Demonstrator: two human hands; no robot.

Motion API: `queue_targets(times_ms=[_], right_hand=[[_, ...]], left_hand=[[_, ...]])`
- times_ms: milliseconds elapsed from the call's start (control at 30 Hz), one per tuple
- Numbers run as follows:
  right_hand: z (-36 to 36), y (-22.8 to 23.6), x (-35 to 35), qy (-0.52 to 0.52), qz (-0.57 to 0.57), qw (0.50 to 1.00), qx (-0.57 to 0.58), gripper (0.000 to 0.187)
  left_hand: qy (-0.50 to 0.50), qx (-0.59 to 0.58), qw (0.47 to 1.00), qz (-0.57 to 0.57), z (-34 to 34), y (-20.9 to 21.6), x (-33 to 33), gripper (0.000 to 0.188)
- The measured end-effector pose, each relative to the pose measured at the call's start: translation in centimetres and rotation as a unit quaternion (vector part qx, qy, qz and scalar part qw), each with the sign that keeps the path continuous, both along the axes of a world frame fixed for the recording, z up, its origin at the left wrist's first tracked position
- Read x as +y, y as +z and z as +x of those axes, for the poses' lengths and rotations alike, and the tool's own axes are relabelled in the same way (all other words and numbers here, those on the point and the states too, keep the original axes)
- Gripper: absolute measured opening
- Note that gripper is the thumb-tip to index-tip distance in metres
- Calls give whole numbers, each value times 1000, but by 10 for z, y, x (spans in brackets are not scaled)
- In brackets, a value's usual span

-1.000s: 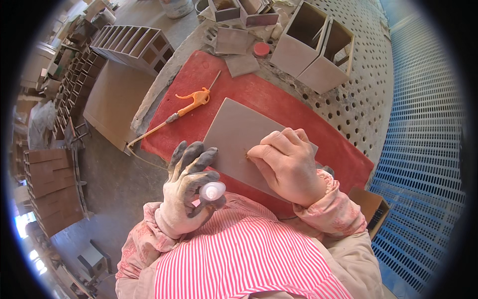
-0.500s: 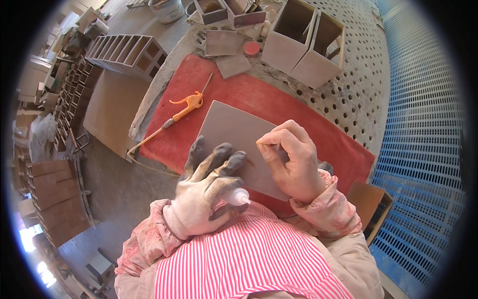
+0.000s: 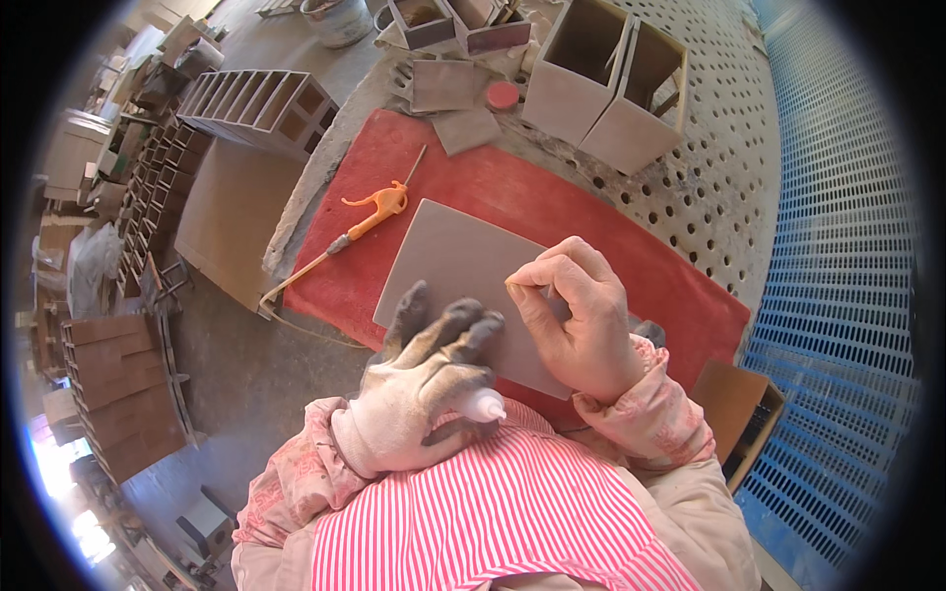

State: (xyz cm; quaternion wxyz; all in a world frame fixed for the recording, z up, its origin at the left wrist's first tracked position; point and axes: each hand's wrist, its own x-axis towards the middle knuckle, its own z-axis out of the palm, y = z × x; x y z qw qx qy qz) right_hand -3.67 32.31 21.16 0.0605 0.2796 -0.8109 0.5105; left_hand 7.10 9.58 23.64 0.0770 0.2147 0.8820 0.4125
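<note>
A flat grey-brown panel (image 3: pixel 458 246) lies on a red cloth (image 3: pixel 340 197) in front of me. My left hand (image 3: pixel 419 384), in a white work glove with dark, soiled fingers, is over the panel's near left edge. Its thumb side holds a small white squeeze bottle with a pointed tip (image 3: pixel 481 405), while the other fingers stretch over the panel. Above the panel's right part, my bare right hand (image 3: pixel 586 320) is closed in a pinch, thumb against forefinger. Whatever is between those fingertips is too small to make out.
An orange air blow gun (image 3: pixel 379 207) with its hose lies left of the panel. Beyond the cloth are thin grey boards (image 3: pixel 443 87), a round red lid (image 3: pixel 502 96) and tall open boxes (image 3: pixel 576 89) on a perforated tabletop (image 3: pixel 714 148). An open-sided brown box (image 3: pixel 731 404) is at my right.
My left hand has shifted slightly nearer to me and to the right with the bottle, and its fingers have drawn back a little. The right hand keeps its pinch.
</note>
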Motion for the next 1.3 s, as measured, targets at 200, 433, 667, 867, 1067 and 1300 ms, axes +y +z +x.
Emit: queue_targets(times_ms=[200, 433, 667, 867, 1067, 1300], right_hand=[[-2, 2, 1, 18, 28, 999, 23, 8], [-4, 12, 14, 129, 67, 985, 89, 10], [-9, 2, 13, -26, 74, 991, 111, 10], [13, -6, 12, -15, 75, 991, 108, 11], [33, -3, 11, -6, 84, 988, 128, 11], [39, -7, 9, -9, 80, 987, 139, 14]], left_hand=[[56, 99, 993, 43, 16, -10, -15, 61], [159, 89, 981, 68, 42, -12, -29, 61], [244, -129, 945, 174, 54, -4, -16, 56], [305, -271, 895, 181, 59, 14, -6, 49], [293, -360, 880, 100, 63, 36, -4, 46], [316, -413, 852, 61, 61, 43, 2, 40]])
